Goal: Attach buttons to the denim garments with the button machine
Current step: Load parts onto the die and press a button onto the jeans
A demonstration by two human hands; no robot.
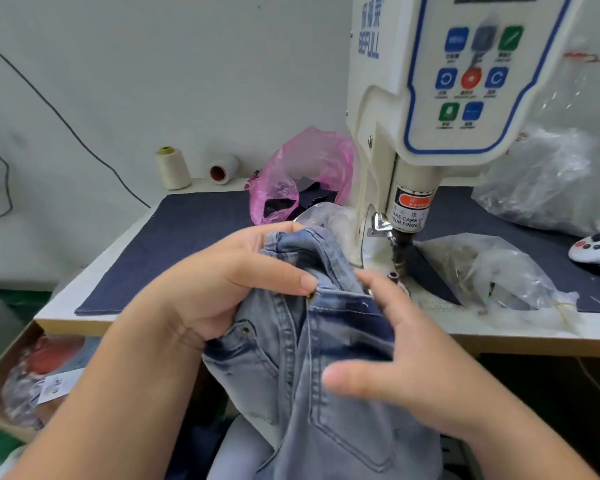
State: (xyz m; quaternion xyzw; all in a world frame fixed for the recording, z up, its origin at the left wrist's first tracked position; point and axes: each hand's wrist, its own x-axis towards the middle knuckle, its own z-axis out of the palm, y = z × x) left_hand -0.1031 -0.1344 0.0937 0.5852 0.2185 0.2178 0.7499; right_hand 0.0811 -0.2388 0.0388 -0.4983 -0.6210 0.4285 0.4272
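Jeans (312, 393) hang nearest me, off the front edge of the table (499, 327), their waistband lifted up in front of the button machine (440, 109). My left hand (222, 289) grips the bunched waistband, fingers curled round the denim and the thumb pressed down close to a small brass rivet (309, 296). My right hand (388, 348) lies against the other side of the waistband; it is blurred, so I cannot tell whether it pinches the cloth or only touches it. Just beyond its fingertips sits the machine's lower die (393, 276), under the ram with the warning label. A dark blue mat (187, 244) covers the tabletop. Toward the back edge lies a pink bag (302, 174) with dark scraps inside, and by the back left corner stand two thread cones (172, 168). Clear bags (499, 268) are crumpled right of the machine, and a white controller (596, 252) rests at the right edge.
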